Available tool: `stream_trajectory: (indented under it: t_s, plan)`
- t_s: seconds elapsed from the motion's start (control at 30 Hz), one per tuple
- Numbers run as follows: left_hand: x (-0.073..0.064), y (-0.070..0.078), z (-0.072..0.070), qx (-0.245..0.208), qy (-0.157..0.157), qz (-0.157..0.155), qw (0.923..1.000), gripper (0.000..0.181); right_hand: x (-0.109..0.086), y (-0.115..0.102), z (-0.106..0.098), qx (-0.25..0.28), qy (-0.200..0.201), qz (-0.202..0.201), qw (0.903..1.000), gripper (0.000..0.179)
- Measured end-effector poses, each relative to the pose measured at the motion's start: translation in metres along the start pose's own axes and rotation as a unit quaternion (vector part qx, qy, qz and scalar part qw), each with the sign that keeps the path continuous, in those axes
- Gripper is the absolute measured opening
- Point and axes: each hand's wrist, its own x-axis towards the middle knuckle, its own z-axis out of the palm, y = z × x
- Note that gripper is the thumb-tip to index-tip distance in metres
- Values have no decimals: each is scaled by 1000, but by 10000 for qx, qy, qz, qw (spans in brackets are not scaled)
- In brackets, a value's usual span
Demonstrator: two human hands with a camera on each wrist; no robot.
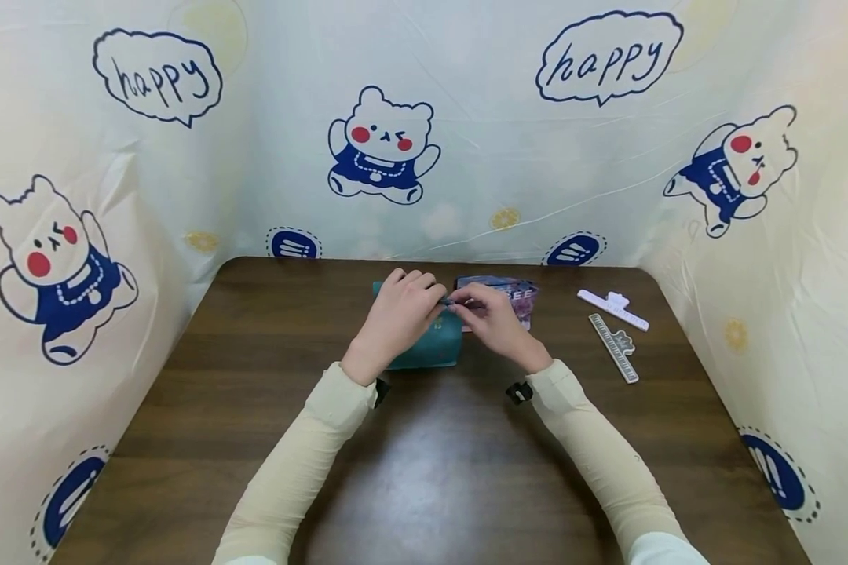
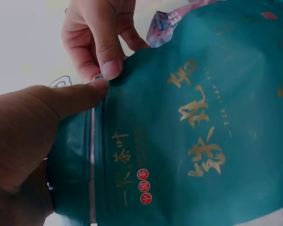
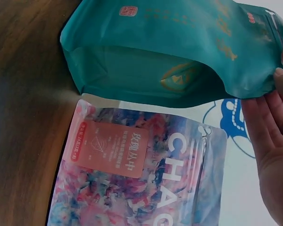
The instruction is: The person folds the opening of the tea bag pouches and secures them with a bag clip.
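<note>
A teal resealable tea pouch (image 1: 427, 349) with gold characters stands near the far middle of the table. My left hand (image 1: 398, 315) grips its top edge, thumb (image 2: 80, 96) lying along the zip strip in the left wrist view. At the right end of that strip, my right hand (image 1: 493, 315) pinches the pouch's edge between thumb and fingers. The thumbs almost meet at this corner. Side gusset and base of the pouch show in the right wrist view. Next to it on the right lies a flat pink-and-blue patterned pouch (image 3: 174, 165), partly behind my right hand in the head view.
Toward the table's right edge lie a lilac ruler-like clip (image 1: 613, 309) and a grey-white one (image 1: 613, 349). A printed cloth (image 1: 480, 173) with bears hangs around the back and sides of the brown wooden table (image 1: 268, 439).
</note>
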Motion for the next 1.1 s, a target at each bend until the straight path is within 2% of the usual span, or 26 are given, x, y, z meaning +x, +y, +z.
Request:
stream_trajectory:
  t_s: [0.13,0.4,0.77,0.93,1.1]
  plan:
    - [4,0,2,71,-182,-79,9998,16,0,-5,-1,35,-28,170,9998,12]
    - [8,-2,1,-5,-372,-248,9990,14,2,-36,-9,325,-45,123,9994,15]
    - [7,-3,2,-143,-424,-316,9985,16,3,-33,-7,581,44,223,9981,15]
    - [5,-4,2,-153,-356,-299,9988,17,2,-33,-6,722,38,373,9967,15]
    - [4,-5,4,-140,-245,-281,9992,17,1,-35,-4,789,172,324,9962,16]
